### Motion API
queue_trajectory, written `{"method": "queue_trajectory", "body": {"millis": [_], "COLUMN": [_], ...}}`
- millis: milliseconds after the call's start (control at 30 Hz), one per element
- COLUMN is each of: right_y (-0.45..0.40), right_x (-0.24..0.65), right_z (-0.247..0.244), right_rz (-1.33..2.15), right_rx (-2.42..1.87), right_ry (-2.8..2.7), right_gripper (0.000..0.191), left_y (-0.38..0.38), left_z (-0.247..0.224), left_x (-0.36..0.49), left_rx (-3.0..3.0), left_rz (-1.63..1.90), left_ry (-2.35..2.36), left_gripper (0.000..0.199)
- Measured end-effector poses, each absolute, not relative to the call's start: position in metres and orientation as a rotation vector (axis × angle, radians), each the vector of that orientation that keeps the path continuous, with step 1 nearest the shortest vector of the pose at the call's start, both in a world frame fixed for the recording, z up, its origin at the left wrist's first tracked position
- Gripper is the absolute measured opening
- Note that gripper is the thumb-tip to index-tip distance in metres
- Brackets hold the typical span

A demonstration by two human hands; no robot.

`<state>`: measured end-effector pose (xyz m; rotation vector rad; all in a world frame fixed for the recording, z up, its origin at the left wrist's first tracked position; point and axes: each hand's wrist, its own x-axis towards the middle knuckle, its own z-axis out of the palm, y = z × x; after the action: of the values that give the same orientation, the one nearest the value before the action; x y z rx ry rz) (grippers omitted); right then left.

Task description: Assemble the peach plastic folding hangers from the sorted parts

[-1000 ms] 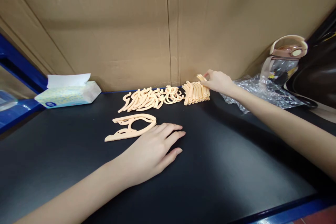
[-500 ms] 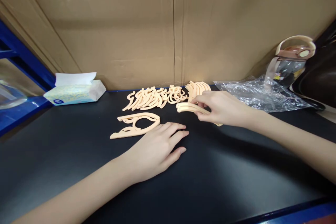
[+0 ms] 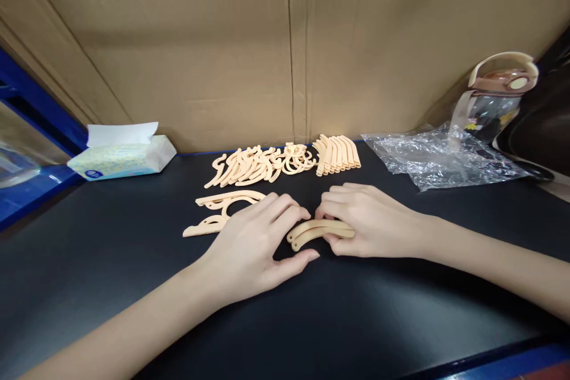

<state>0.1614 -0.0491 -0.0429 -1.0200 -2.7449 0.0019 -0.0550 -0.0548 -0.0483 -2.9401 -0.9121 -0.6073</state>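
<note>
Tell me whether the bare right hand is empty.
No: the right hand holds two curved, beige, plastic-looking strips side by side.

No text, brand name or number can be read. The nearest thing to a label is a dark blue oval emblem (image 3: 93, 174) at nine o'clock, low on the front of the tissue pack (image 3: 124, 161), toward its left end; whatever stands inside the oval is too small and blurred to make out. Around it, the wrapper carries a pale yellow and bluish pattern, its details equally indistinct. Between two and three o'clock, the clear drinking bottle (image 3: 488, 111) bears yellow flower-like decorations (image 3: 471, 126) on its body, partly blurred; these are pictures rather than legible letters or signs.
</note>
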Motion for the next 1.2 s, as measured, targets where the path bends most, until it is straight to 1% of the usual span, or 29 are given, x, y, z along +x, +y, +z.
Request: {"method": "queue_trajectory", "body": {"millis": [67, 267, 1200], "right_y": [-0.0527, -0.0593, -0.057], "right_x": [0.159, 0.1556, 0.1567], "right_z": [-0.0434, -0.0449, -0.0486], "right_rz": [0.047, 0.093, 0.091], "right_rx": [-0.992, -0.94, -0.818], "right_ry": [-2.743, -2.747, -2.8], "right_gripper": [0.01, 0.01, 0.015], "left_y": [-0.0543, -0.0552, -0.0567], "left_z": [-0.0488, -0.047, -0.0436], "left_x": [-0.0544, -0.0537, -0.0556], "left_rx": [-2.973, -3.06, -3.087], "left_rz": [-0.538, -0.385, -0.338], "left_ry": [-0.925, -0.967, -0.91], "left_gripper": [0.028, 0.021, 0.017]}}
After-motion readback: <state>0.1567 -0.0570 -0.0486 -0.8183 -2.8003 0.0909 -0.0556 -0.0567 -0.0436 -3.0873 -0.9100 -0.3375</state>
